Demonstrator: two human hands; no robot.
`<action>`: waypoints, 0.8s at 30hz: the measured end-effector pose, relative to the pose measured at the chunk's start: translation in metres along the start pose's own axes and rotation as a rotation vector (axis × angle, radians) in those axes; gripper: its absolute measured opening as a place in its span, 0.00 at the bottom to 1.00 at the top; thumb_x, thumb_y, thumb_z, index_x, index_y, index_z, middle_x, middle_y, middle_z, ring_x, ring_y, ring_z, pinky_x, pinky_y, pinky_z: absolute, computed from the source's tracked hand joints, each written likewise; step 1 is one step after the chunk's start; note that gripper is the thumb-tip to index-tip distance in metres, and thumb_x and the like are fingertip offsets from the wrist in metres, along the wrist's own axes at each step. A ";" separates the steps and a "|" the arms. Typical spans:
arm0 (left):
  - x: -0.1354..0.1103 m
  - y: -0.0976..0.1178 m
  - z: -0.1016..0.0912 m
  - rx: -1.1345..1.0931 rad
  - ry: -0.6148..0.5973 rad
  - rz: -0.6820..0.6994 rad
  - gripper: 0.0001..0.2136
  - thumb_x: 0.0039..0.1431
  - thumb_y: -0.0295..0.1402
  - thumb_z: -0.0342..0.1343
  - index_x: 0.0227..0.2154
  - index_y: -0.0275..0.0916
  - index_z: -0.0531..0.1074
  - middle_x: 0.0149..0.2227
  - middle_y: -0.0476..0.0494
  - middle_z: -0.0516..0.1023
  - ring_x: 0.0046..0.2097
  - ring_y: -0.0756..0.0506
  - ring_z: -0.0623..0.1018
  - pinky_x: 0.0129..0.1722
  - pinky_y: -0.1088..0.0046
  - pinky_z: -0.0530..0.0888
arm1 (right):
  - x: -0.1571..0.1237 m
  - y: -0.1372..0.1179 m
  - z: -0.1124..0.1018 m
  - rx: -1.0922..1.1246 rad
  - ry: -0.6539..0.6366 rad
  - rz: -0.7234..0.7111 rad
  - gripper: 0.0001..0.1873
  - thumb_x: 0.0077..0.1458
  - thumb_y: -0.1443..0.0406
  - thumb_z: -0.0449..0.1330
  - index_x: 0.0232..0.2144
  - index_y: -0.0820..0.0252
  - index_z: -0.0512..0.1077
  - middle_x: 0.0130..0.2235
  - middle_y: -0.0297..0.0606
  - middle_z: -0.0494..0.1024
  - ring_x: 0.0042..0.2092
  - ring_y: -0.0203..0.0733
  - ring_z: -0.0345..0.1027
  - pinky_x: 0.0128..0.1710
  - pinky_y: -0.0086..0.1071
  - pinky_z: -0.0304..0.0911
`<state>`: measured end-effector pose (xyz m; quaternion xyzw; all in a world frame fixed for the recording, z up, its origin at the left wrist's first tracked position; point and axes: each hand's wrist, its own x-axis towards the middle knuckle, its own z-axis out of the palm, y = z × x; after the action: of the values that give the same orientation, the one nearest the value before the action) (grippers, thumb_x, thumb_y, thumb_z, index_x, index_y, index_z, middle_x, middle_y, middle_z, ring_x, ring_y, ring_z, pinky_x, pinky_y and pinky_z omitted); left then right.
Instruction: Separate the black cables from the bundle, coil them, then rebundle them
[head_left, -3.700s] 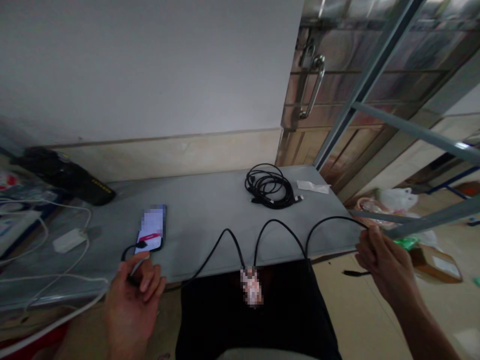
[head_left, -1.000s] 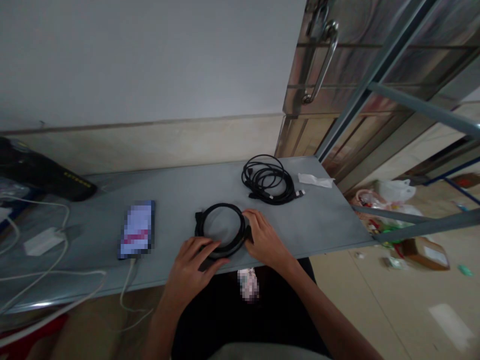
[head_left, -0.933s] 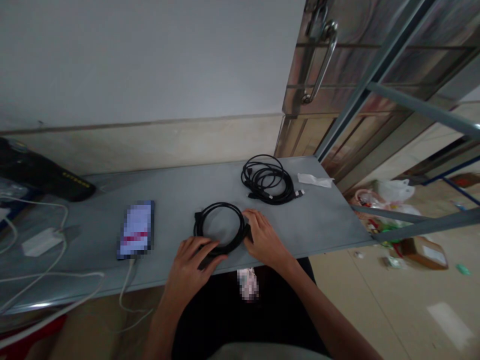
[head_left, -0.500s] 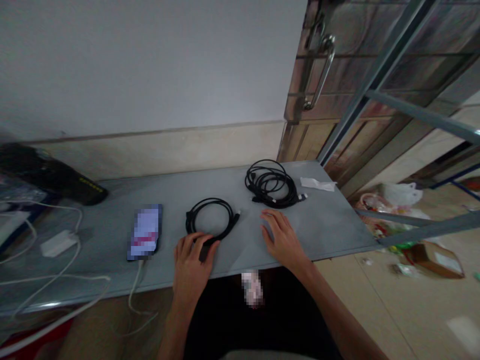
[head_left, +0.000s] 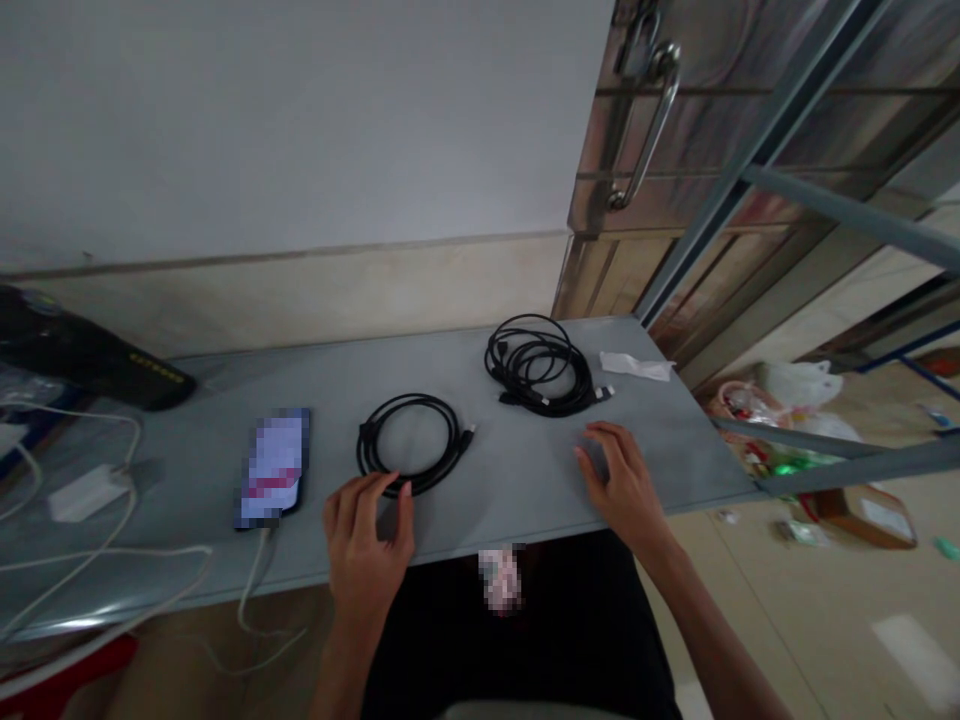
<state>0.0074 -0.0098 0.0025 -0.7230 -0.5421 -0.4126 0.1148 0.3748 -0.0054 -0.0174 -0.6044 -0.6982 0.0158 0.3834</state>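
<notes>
Head camera view looks down on a grey table set against a pale wall. On it the person's left hand rests at the near edge with its fingers loosely spread and slightly curled, holding nothing; their tips lie just short of a neatly coiled black cable, which lies flat on the table right beyond them, its plug end pointing away to the right. Whether the fingertips touch the coil cannot be told. The right hand lies palm down on the table, well to the right of the coil, its fingers spread and flat, gripping nothing. Beyond those fingers, toward the wall, sits a second, looser bundle of black cable, and just right of that a small white scrap. Left of the left hand's fingers a phone lies face up with a white lead running from its near end over the table edge. Farther left lie a white charger with its white cords and a black device near the wall.
</notes>
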 end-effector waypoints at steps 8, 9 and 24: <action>-0.001 0.002 -0.001 -0.004 -0.029 -0.031 0.10 0.73 0.28 0.64 0.54 0.42 0.75 0.49 0.36 0.82 0.52 0.35 0.81 0.56 0.48 0.78 | 0.001 -0.003 -0.004 0.049 0.027 0.064 0.10 0.77 0.58 0.59 0.55 0.51 0.74 0.54 0.48 0.80 0.59 0.56 0.77 0.64 0.57 0.74; 0.000 0.002 -0.002 -0.004 -0.028 -0.027 0.10 0.73 0.28 0.64 0.54 0.42 0.75 0.48 0.36 0.82 0.51 0.35 0.81 0.56 0.48 0.78 | 0.001 -0.003 -0.004 0.050 0.026 0.062 0.09 0.77 0.58 0.59 0.54 0.51 0.74 0.54 0.48 0.80 0.58 0.56 0.77 0.64 0.57 0.74; -0.001 0.000 -0.003 -0.014 -0.037 0.001 0.10 0.73 0.26 0.63 0.53 0.42 0.75 0.47 0.37 0.83 0.50 0.35 0.80 0.55 0.50 0.78 | -0.002 0.003 0.000 0.022 0.035 0.054 0.08 0.77 0.59 0.59 0.54 0.53 0.73 0.53 0.47 0.80 0.57 0.55 0.77 0.62 0.55 0.75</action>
<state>0.0057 -0.0120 0.0037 -0.7316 -0.5408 -0.4027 0.1000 0.3770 -0.0066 -0.0201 -0.6189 -0.6747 0.0233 0.4015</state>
